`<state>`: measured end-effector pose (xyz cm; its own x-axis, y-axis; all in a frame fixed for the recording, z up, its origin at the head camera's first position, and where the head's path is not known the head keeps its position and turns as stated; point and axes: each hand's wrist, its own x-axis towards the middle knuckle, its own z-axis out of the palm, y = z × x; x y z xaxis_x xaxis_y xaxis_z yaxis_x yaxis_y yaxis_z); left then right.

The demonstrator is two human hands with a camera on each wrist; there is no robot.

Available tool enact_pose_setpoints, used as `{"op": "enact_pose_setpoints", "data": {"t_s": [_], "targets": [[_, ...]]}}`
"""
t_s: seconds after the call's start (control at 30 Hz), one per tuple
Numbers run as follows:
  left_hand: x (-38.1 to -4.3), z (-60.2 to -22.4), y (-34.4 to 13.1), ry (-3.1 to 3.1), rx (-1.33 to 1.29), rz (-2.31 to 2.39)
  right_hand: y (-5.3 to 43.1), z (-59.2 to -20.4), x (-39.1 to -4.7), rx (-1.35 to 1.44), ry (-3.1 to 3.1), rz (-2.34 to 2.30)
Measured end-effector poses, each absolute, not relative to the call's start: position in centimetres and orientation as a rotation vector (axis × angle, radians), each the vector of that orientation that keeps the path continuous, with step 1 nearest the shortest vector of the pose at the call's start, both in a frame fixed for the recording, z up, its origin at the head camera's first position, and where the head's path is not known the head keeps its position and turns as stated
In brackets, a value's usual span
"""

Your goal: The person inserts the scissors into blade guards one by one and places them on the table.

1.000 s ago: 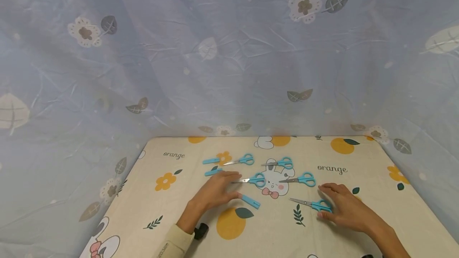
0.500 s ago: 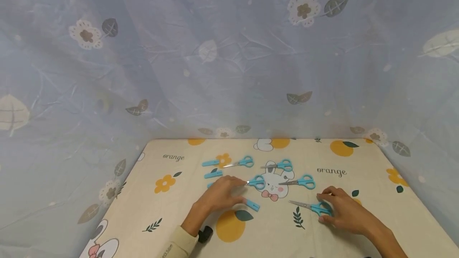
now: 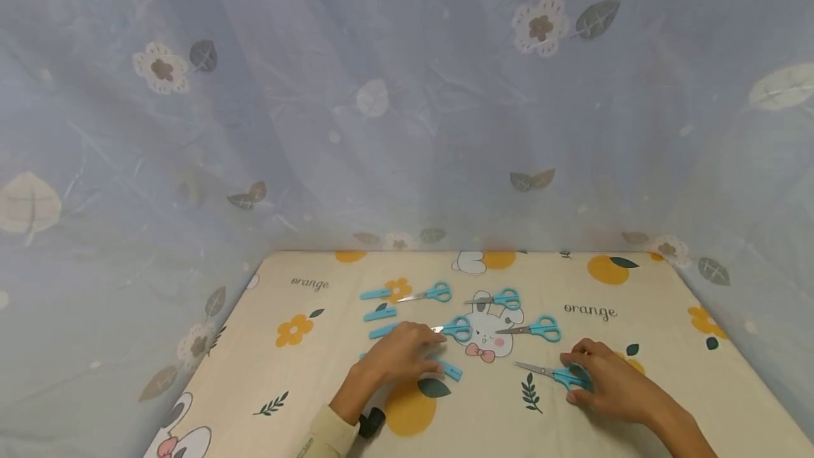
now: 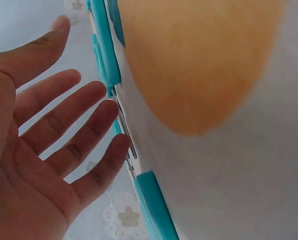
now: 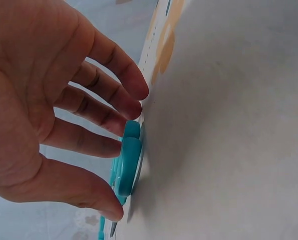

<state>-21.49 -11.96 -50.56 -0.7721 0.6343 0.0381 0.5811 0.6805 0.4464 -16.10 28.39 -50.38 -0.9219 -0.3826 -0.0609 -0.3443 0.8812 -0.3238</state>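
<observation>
My left hand (image 3: 402, 355) hovers low over the cloth with fingers spread, its palm showing in the left wrist view. A light-blue blade cap (image 3: 449, 369) lies right by its thumb, and the blades of one pair of scissors (image 3: 458, 329) are partly hidden behind its fingertips. On the right, my right hand (image 3: 607, 384) has thumb and fingers loosely on either side of the blue handles of another pair of scissors (image 3: 553, 374), which lies flat, blades pointing left. In the right wrist view the index fingertip is right at the scissors' handle (image 5: 128, 165).
Three more scissors (image 3: 435, 292) (image 3: 505, 299) (image 3: 543, 329) lie towards the back. Blue caps (image 3: 375, 294) (image 3: 379, 313) (image 3: 383, 331) form a column left of them, with another cap's end (image 3: 362, 356) beside the left hand. A printed cloth (image 3: 254, 373) covers the table; a patterned curtain (image 3: 407, 126) hangs behind.
My left hand has shifted slightly right and towards me, uncovering a cap on its left. The right hand has moved slightly about the scissors' handles. The scissors keep their layout.
</observation>
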Motion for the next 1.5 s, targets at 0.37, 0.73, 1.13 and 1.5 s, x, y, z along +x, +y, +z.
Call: {"op": "enact_pose_setpoints", "data": {"t_s": [0.37, 0.73, 1.13, 1.5], "targets": [[-21.7, -50.7, -11.3, 2.745, 0.985, 0.686, 28.3, -50.4, -16.2, -0.547, 2.92, -0.473], [-21.7, -50.6, -10.8, 2.765, 0.943, 0.651, 28.3, -50.4, -16.3, -0.547, 2.922, -0.498], [-21.5, -50.3, -10.3, 2.757, 0.935, 0.62, 27.9, -50.1, -16.3, -0.467, 2.903, -0.549], [-21.4, -50.5, -10.0, 2.758, 1.003, 0.578, 27.8, -50.3, -16.4, -0.47, 2.902, -0.551]]}}
